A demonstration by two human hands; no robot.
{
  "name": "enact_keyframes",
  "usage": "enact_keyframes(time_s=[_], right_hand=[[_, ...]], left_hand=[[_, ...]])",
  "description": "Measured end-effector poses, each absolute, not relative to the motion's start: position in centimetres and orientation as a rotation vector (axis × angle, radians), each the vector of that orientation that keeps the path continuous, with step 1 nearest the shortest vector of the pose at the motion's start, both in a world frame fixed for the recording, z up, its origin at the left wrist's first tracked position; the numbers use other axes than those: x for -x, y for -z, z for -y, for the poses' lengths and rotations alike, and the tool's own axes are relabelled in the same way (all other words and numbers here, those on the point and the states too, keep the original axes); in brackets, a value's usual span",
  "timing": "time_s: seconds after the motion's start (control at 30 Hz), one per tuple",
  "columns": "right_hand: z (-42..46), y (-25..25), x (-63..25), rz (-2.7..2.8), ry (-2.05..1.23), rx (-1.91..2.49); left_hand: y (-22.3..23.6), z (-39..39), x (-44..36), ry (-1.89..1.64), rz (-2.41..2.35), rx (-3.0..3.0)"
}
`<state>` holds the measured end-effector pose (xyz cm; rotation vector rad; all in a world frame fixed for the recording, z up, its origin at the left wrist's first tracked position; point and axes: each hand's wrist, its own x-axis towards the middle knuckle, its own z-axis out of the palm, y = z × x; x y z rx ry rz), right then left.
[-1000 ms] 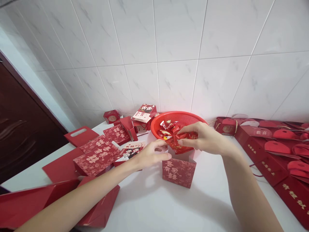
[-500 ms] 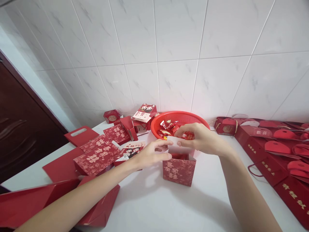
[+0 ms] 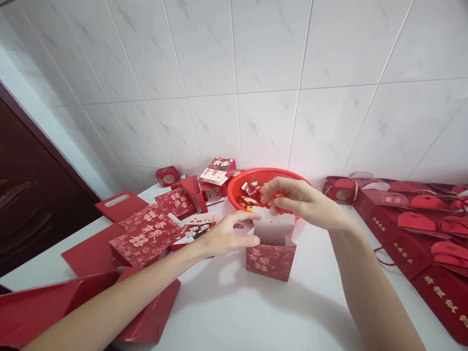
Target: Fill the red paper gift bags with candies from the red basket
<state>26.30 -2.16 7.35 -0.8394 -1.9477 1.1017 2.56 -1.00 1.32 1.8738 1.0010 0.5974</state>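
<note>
A small red box point(image 3: 271, 261) with white characters stands open on the white counter, its white inner flap up at the back. My left hand point(image 3: 228, 236) pinches the box's left top edge between thumb and fingers. Behind the box is a red plastic basket point(image 3: 256, 176) holding red wrapped candies point(image 3: 249, 190). Over the basket's front rim my right hand point(image 3: 303, 202) has its fingers curled around a red wrapped candy point(image 3: 277, 196).
Flat and folded red boxes point(image 3: 146, 239) and red paper bags point(image 3: 153, 312) lie at the left. Small printed boxes point(image 3: 217, 170) stand by the tiled wall. Rows of red bags with handles point(image 3: 420, 222) fill the right side. A dark door is at far left.
My right hand lowered a bunch of red candies into the open box, let them go, then moved back up to the basket. My left hand stayed on the box.
</note>
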Motion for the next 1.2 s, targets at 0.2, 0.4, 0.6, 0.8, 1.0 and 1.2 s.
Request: enact_keyframes(time_s=[0.2,0.4,0.6,0.8,1.0,1.2], right_hand=[[3.1,-8.2,-26.9,2.020,-1.105,0.667],[4.1,-8.6,-27.1,2.080,-1.177,0.590],[3.8,-8.2,-27.0,2.299,-0.935,0.657],[3.5,-7.7,-27.5,2.257,-0.693,0.823],[2.5,-7.4,-28.1,2.324,-0.533,1.212],[1.5,-6.9,-27.5,2.485,-0.503,1.547]], left_hand=[[-2.2,1.4,-1.4,-0.457,-0.843,-2.121],[-2.3,1.8,-1.4,-0.470,-0.759,-2.196],[-2.2,1.9,-2.2,-0.541,-0.869,-2.147],[-1.6,1.4,-2.6,-0.678,-1.037,-2.075],[-0.7,0.2,-2.1,-0.738,-1.081,-2.121],[0.0,0.0,-2.1,-0.859,-1.077,-2.257]])
